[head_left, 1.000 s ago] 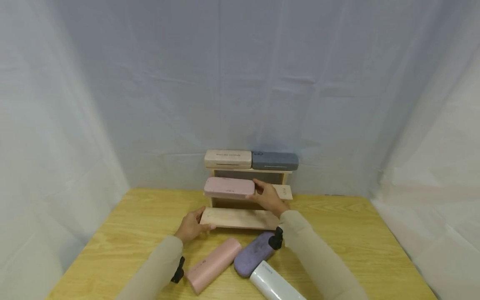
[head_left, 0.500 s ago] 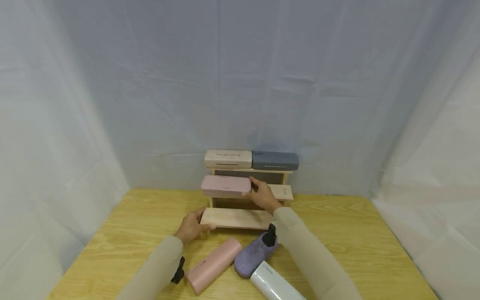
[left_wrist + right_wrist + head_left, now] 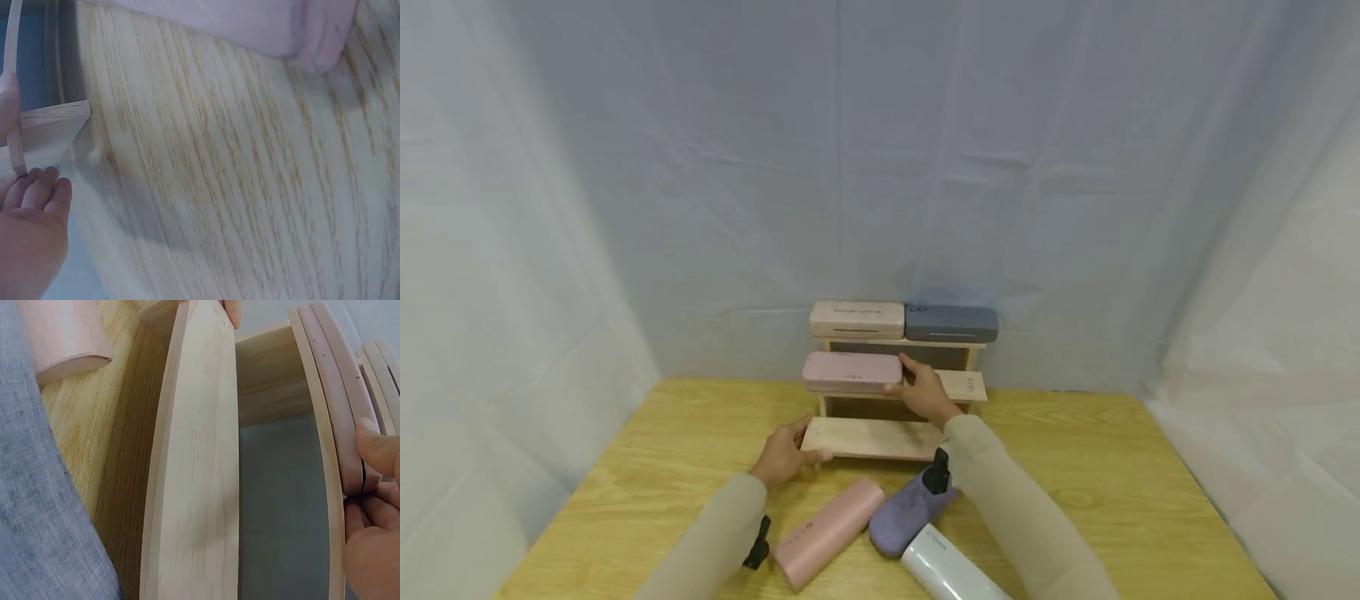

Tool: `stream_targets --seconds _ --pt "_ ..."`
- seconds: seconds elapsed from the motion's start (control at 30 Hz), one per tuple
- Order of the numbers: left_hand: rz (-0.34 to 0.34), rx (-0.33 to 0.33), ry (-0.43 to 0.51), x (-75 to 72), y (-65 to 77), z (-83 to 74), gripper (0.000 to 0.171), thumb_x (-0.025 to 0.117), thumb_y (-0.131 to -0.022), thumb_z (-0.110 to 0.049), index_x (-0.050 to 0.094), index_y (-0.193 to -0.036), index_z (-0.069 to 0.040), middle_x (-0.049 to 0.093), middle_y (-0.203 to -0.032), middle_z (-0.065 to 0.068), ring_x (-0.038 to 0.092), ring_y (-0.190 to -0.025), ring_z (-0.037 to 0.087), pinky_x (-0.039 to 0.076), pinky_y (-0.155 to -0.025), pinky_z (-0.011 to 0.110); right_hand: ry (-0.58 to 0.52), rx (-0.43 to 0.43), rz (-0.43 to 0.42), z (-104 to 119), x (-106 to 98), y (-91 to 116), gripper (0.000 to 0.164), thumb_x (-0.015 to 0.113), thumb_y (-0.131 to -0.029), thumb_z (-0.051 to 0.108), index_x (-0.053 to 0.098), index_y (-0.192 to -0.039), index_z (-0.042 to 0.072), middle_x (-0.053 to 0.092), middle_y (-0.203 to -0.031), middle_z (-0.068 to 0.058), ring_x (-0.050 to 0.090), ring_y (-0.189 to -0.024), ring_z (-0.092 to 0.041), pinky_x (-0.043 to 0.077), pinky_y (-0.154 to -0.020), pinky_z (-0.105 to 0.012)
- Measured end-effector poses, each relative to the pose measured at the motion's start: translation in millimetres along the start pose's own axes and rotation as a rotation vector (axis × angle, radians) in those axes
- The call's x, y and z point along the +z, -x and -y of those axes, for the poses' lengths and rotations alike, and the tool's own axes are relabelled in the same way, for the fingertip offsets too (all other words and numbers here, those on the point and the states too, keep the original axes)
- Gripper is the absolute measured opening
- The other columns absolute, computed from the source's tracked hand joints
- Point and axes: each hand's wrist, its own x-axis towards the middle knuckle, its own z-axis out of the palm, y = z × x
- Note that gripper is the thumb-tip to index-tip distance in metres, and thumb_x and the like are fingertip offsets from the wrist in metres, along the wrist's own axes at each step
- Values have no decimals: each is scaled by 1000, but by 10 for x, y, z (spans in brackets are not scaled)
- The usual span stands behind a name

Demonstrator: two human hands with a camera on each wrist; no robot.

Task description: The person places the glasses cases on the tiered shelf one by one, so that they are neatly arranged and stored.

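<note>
A three-step wooden rack (image 3: 872, 438) stands at the back of the table. On its middle step lies a pale pink glasses case (image 3: 852, 372), near the left end. My right hand (image 3: 927, 394) pinches the case's right end; in the right wrist view, the thumb is on top and the fingers are below, by the step's edge. My left hand (image 3: 781, 455) grips the left end of the lowest step, thumb at the front edge. In the left wrist view that hand (image 3: 34, 231) shows at the edge, its fingers curled at the board.
The top step bears a beige case (image 3: 857, 321) and a blue-grey case (image 3: 951, 323). In front lie a rose-pink case (image 3: 829, 535), a purple case (image 3: 904, 521) partly under my right wrist, and a white case (image 3: 951, 564). Cloth (image 3: 880, 167) hangs behind.
My right hand and the pale pink case have shifted slightly left along the middle step, mostly in the first half second. The left hand has stayed in place.
</note>
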Motion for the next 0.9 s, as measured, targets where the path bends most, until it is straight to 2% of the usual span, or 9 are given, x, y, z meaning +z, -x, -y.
stream_targets --seconds 0.23,0.6,0.7,0.9 --pt "-5 -1 -26 16 -2 -12 85 80 -78 -15 33 -145 8 42 -143 26 45 -129 37 46 -99 44 -6 24 2 -17 -10 -13 76 69 -89 13 26 -150 2 32 -151 -20 34 -138 -33 36 -109 -41" --pt "-9 8 -38 7 9 -7 83 79 -78 -13 33 -143 11 40 -143 29 43 -129 40 43 -102 46 79 -18 -13 -12 -58 104 76 71 -88 19 29 -148 -2 36 -148 -22 39 -135 -34 38 -107 -42" --pt "-13 -3 -20 -5 9 -3 84 80 -78 -14 33 -144 9 41 -143 27 43 -129 39 44 -101 45 57 -30 3 -24 -91 161 77 72 -88 19 29 -148 -2 35 -150 -21 39 -135 -34 38 -107 -43" --pt "-14 16 -32 -4 13 -4 84 79 -78 -13 32 -143 11 41 -142 29 44 -128 40 44 -100 46 -21 -77 33 -61 -213 339 73 71 -88 16 32 -148 -1 30 -153 -16 35 -137 -34 40 -105 -43"
